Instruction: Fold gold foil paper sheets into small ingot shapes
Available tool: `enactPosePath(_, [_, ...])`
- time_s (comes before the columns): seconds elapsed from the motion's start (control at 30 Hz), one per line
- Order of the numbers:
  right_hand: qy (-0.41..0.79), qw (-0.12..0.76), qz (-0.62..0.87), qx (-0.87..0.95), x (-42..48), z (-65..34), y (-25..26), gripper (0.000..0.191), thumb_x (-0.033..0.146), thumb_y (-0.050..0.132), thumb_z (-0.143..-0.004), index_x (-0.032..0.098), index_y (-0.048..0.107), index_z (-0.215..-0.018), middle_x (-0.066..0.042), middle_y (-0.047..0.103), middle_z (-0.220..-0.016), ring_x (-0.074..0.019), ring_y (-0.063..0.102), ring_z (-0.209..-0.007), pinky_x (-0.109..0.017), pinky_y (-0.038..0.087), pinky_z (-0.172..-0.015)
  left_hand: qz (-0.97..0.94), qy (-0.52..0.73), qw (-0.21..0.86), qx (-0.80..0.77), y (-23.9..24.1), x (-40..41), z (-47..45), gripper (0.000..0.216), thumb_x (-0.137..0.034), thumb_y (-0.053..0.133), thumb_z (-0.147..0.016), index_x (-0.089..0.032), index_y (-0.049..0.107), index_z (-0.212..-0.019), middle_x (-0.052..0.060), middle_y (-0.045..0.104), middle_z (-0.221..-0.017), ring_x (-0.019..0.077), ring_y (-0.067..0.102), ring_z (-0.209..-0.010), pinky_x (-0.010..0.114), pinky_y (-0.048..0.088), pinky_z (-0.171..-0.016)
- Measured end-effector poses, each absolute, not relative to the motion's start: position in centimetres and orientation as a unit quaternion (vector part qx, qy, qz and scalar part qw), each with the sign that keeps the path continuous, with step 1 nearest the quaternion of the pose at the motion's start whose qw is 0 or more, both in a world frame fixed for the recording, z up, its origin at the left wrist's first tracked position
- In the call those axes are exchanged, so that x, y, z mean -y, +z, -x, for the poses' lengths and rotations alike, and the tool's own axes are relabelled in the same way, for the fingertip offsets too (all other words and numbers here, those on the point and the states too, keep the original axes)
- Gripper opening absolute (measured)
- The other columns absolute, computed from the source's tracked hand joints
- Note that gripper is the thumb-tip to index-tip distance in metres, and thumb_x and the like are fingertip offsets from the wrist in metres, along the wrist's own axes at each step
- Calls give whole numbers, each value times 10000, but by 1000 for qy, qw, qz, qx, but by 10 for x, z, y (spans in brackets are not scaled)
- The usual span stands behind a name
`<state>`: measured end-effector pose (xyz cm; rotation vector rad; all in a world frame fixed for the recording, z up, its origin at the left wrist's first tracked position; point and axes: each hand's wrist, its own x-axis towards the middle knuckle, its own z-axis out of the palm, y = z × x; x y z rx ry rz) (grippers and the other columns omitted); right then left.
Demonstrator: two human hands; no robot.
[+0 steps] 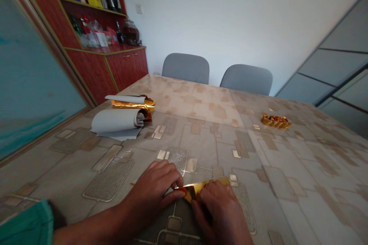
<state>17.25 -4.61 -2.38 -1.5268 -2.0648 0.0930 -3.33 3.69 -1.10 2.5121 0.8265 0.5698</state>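
Note:
A sheet of shiny gold foil paper [208, 184] lies partly folded on the table in front of me. My left hand [161, 183] pinches its left corner between thumb and fingers. Over the right part of the sheet my right hand [220, 206] is closed, its fingers curled and pressing down on the paper. A dark reddish reflection shows on the fold between the two hands. The underside of the paper is hidden by my right hand.
A patterned cloth covers the table [207, 138]. Rolled white-backed paper [115, 120] lies at the left beside gold foil sheets [129, 104]. Folded gold pieces [276, 121] sit in a row at the right. Two grey chairs [185, 68] stand at the far edge.

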Motion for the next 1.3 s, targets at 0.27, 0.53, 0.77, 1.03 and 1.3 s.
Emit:
enactPosePath(0.27, [-2,326,564,759,45,-171,-23,208,134,524,-852,225,495,-666,9,599,-611,-156,533,-529,-264,346,-549,-915,192,177,-306,-11,-39,29,422,-540,466,-1031,-200,594,-817,10,612,-793,212,517,-756,332,302,-698])
enactPosePath(0.53, [-38,319,551,770,42,-172,-23,324,191,439,-989,229,483,-670,8,615,-595,-152,544,-501,-265,353,-533,-909,188,172,-330,-10,-39,27,247,-390,710,-936,-209,609,-800,-20,621,-775,194,531,-742,314,314,-694])
enactPosePath(0.77, [-6,303,543,783,46,-173,-23,244,179,471,-973,232,557,-751,-13,661,-702,-189,597,-592,-285,408,-577,-907,179,187,-332,-8,-38,29,223,-292,801,-863,-197,603,-822,-30,599,-762,193,529,-724,307,304,-687])
enactPosePath(1.03, [-38,266,546,793,46,-173,-28,227,118,497,-947,241,584,-777,-12,655,-687,-211,617,-598,-309,420,-581,-904,180,202,-331,-5,-39,28,214,-270,788,-875,-191,601,-809,-24,608,-769,196,536,-733,310,299,-697])
enactPosePath(1.3, [33,302,546,781,47,-178,-26,127,185,539,-929,229,588,-821,-16,680,-722,-198,622,-618,-290,438,-574,-909,191,204,-311,-5,-41,32,115,-272,767,-891,-213,675,-928,-9,647,-808,206,568,-785,313,326,-721])
